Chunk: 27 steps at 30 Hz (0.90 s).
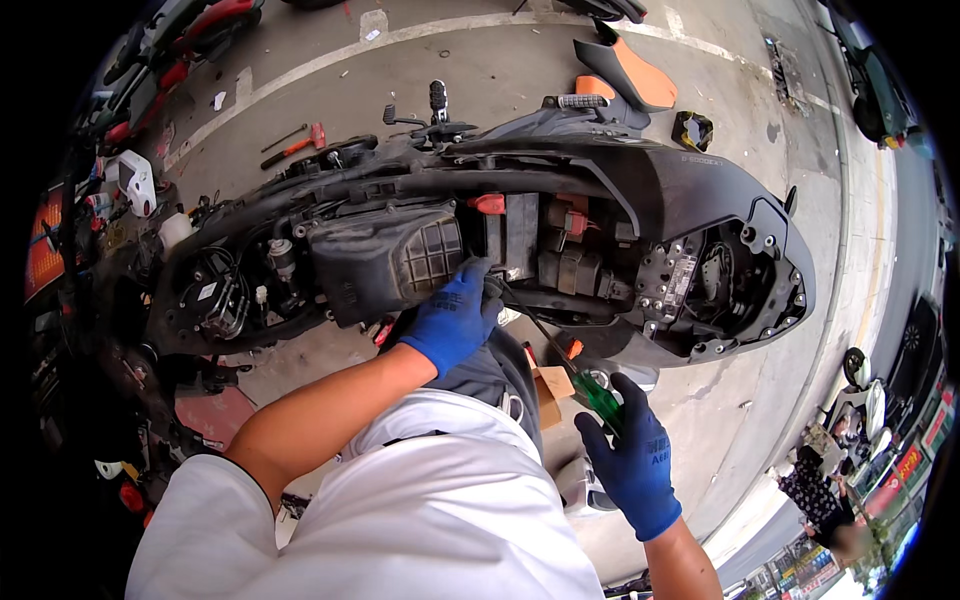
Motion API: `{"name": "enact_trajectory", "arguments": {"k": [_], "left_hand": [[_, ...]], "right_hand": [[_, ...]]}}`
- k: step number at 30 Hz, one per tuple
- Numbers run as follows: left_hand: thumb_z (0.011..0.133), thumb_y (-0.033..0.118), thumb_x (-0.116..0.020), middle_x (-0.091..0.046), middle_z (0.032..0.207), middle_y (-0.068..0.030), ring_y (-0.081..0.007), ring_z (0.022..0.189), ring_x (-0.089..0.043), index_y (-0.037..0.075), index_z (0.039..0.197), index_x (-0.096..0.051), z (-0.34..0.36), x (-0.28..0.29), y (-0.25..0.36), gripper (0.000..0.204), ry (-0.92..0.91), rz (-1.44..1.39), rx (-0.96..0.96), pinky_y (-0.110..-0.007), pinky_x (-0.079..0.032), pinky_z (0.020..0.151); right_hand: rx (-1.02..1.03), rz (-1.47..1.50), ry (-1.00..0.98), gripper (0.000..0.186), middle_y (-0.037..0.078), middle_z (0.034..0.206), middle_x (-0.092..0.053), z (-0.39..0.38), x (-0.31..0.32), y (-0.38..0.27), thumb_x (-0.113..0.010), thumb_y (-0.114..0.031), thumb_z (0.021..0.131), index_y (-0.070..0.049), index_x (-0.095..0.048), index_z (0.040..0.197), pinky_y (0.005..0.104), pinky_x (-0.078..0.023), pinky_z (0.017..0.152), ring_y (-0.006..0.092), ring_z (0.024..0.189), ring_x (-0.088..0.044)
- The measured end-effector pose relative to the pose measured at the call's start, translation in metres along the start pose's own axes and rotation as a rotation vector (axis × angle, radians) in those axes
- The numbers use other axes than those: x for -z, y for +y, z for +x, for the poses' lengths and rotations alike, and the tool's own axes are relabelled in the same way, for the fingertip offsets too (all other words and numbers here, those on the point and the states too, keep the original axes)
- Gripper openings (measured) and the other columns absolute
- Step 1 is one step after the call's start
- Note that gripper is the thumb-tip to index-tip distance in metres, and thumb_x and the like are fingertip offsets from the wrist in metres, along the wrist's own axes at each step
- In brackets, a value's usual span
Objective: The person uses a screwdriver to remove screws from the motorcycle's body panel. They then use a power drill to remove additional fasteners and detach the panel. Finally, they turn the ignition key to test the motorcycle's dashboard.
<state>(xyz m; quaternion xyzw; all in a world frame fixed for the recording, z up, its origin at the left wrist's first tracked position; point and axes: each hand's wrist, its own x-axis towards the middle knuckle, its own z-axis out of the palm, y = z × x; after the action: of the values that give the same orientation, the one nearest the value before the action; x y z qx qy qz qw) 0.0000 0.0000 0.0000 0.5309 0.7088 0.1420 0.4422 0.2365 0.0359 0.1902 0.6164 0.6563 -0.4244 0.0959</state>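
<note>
A stripped motorcycle body (640, 190) lies across in front of me, its seat area open. My left hand (450, 315), in a blue and dark glove, is closed at the lower edge of the black airbox (385, 250). Its fingertips meet the thin shaft of a screwdriver there; the tip is hidden. The screwdriver's clear green handle (597, 398) sits between the thumb and fingers of my right hand (635, 465), gloved alike. From that handle the shaft slants up and left to the frame beside the battery compartment.
Beyond the motorcycle, a red-headed hammer (300, 143) lies on the concrete. An orange and black panel (635, 75) and a small black part (692, 130) rest at the far right. A cardboard box (550, 390) stands below the frame. Other motorbikes and a person (815, 495) are at the edges.
</note>
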Motion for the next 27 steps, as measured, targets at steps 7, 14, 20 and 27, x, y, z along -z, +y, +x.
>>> {"name": "enact_trajectory", "arguments": {"k": [7,14,20,27], "left_hand": [[0.086,0.020,-0.051,-0.044,0.136,-0.0209,-0.0337,0.081,-0.067,0.003,0.138,-0.031,-0.010,-0.029,0.008,0.058,-0.043,0.371,0.080,-0.046,-0.053,0.065],[0.084,0.027,-0.055,-0.062,0.111,-0.0210,-0.0355,0.081,-0.067,0.004,0.133,-0.035,0.010,-0.030,0.004,0.057,-0.087,0.486,0.103,-0.047,-0.051,0.066],[0.088,0.039,-0.055,-0.063,0.104,-0.0233,-0.0382,0.081,-0.065,0.004,0.133,-0.035,0.001,-0.032,0.004,0.061,0.051,0.397,0.027,-0.047,-0.051,0.069],[0.087,0.043,-0.055,-0.064,0.101,-0.0207,-0.0383,0.075,-0.065,0.002,0.126,-0.038,0.006,-0.027,0.000,0.059,0.003,0.433,0.021,-0.048,-0.051,0.065]], "right_hand": [[-0.615,0.853,-0.338,0.034,0.007,0.062,-0.055,-0.002,0.010,0.005,-0.059,-0.033,0.090,-0.001,-0.057,0.101,0.0282,-0.040,0.045,0.0154,0.046,-0.049],[0.573,-0.637,0.161,0.041,0.011,0.083,-0.062,0.000,0.002,0.003,-0.066,-0.031,0.083,-0.004,-0.054,0.112,0.0322,-0.045,0.051,0.0211,0.059,-0.058],[-0.309,0.750,-0.183,0.034,0.014,0.073,-0.060,0.006,0.002,0.024,-0.063,-0.030,0.087,0.001,-0.056,0.101,0.0299,-0.042,0.048,0.0164,0.053,-0.055],[0.256,-0.006,0.075,0.034,0.012,0.067,-0.059,-0.005,-0.002,0.004,-0.059,-0.032,0.090,0.001,-0.057,0.099,0.0348,-0.045,0.051,0.0183,0.054,-0.059]]}}
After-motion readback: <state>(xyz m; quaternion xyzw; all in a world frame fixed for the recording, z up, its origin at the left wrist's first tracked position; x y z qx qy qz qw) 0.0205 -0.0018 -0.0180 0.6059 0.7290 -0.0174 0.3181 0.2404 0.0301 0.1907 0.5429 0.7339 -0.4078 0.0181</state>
